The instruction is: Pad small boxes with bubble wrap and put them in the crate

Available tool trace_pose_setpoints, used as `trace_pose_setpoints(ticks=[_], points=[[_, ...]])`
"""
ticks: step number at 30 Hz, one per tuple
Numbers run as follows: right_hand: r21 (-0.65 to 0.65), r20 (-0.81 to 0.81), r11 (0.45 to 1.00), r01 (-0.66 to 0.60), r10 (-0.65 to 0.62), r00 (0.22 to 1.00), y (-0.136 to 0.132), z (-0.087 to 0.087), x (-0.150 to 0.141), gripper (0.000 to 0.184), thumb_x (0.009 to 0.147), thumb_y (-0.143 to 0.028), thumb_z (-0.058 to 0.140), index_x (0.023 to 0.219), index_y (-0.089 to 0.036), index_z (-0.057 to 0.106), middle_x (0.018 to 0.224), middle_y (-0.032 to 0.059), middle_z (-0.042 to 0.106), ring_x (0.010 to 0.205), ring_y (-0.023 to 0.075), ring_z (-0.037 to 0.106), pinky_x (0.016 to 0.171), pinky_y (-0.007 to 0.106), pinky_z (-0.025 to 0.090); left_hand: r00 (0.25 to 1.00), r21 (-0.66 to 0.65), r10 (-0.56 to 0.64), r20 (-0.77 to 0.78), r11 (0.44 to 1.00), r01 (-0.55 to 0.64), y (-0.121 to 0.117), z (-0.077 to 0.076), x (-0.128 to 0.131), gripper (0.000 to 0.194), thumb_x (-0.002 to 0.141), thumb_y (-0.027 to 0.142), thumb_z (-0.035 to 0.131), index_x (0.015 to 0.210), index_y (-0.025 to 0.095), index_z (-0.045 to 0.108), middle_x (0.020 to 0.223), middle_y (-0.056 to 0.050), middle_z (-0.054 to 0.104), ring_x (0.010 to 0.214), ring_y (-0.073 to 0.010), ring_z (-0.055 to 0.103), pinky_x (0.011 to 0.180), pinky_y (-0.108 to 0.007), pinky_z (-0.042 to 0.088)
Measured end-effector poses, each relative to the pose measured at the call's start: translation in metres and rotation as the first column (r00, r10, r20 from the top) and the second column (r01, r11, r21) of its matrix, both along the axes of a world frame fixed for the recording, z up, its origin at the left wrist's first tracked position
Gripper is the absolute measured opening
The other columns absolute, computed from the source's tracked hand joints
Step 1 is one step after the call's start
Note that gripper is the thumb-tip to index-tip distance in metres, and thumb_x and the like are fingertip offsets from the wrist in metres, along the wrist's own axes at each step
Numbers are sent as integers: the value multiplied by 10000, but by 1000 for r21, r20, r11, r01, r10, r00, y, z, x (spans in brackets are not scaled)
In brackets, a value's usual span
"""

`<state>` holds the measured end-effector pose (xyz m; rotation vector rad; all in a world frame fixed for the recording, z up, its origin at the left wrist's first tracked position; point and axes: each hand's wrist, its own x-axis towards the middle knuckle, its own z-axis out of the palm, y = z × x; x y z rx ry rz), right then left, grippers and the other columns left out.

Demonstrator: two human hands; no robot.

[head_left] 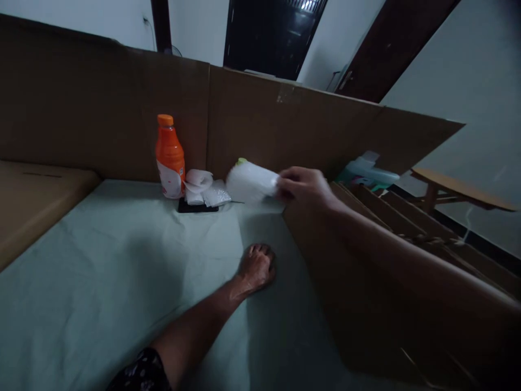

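My right hand (305,184) pinches the right edge of a white, thin, blurred sheet (252,182), perhaps plastic or paper, held up near the back cardboard wall. Something yellow-green (241,161) peeks out behind its top edge. On the pale green cloth (211,239), my left hand (257,267) rests with its fingers curled under, and nothing shows in it. Left of the white sheet stands an orange bottle (170,157) with an orange cap and a white label. Beside the bottle, a white roll (198,182) and a bubble-wrap piece (216,194) lie on a flat black object (197,206).
A cardboard wall (171,87) runs along the back. To the left is a cardboard box (40,201). At the right, bottles (366,171) sit among cardboard pieces (391,209), with a wooden stool (456,187) beyond. A dark door (272,32) stands behind.
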<state>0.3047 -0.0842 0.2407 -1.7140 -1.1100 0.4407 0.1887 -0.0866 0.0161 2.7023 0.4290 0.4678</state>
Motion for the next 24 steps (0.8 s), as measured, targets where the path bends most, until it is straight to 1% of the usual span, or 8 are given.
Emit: trace_pose_setpoints(ticks=[3, 5, 9, 12, 14, 16, 20, 24], points=[[-21, -125, 998, 62, -64, 990, 55, -4, -26, 141, 856, -156, 715, 749, -146, 624, 603, 13, 644, 488, 114, 635, 389, 172, 472, 1000, -31, 14, -12, 999, -15, 3, -1, 2, 241, 893, 287, 600, 1087, 174, 688, 1252, -106, 636, 1227, -258, 541, 1096, -407, 410], [-9, -129, 998, 55, -55, 990, 61, -7, -28, 142, 862, -200, 728, 771, -140, 638, 685, 39, 683, 516, 112, 652, 387, 165, 461, 1000, -57, 20, -15, 998, -21, 5, -2, 3, 250, 892, 283, 602, 1104, 184, 690, 1282, -103, 629, 1245, -255, 531, 1105, -405, 402], [-11, -60, 1000, 26, -27, 998, -5, 7, 7, 90, 872, -186, 708, 814, -125, 675, 822, 70, 739, 564, 81, 655, 465, 156, 479, 1000, -105, 14, -8, 994, -15, 2, -2, -1, 261, 894, 237, 578, 1121, 183, 695, 1336, -111, 621, 1271, -262, 528, 1114, -414, 395], [18, 86, 965, 263, -264, 961, -76, 29, 53, 111, 931, -117, 584, 842, -129, 651, 868, 63, 736, 578, 45, 618, 520, 149, 457, 1000, -121, 11, 4, 993, -11, -2, -4, -3, 291, 906, 214, 541, 1149, 161, 691, 1373, -143, 605, 1307, -298, 514, 1122, -467, 383], [-25, 237, 894, 447, -429, 872, -115, 38, 88, 138, 952, -91, 530, 868, -123, 634, 895, 67, 729, 585, 32, 589, 544, 156, 441, 1000, -116, 7, 9, 993, -6, -3, -6, -2, 315, 916, 218, 525, 1182, 156, 684, 1392, -155, 597, 1320, -314, 510, 1132, -503, 371], [-115, 342, 820, 560, -497, 798, -142, 39, 122, 124, 941, -77, 540, 872, -103, 640, 848, 69, 718, 570, 36, 556, 538, 172, 417, 1000, -103, 8, 7, 995, -7, -4, -7, 0, 332, 918, 224, 528, 1206, 157, 681, 1396, -156, 601, 1316, -320, 519, 1137, -515, 373], [-305, 419, 758, 576, -437, 796, -161, 20, 175, 49, 904, -86, 634, 890, -71, 679, 783, 51, 690, 633, 83, 588, 599, 209, 460, 1000, -67, 23, -4, 998, -23, -6, -11, 1, 343, 910, 217, 547, 1213, 145, 690, 1381, -156, 619, 1304, -319, 544, 1130, -497, 403], [-480, 451, 739, 472, -253, 856, -155, -5, 202, 265, 963, -345, 647, 1132, -141, 663, 1107, 58, 680, 924, 186, 672, 793, 345, 588, 999, -60, 30, 21, 998, -28, -4, -18, 1, 333, 907, 230, 548, 1191, 157, 705, 1371, -149, 629, 1294, -318, 555, 1115, -519, 424]])
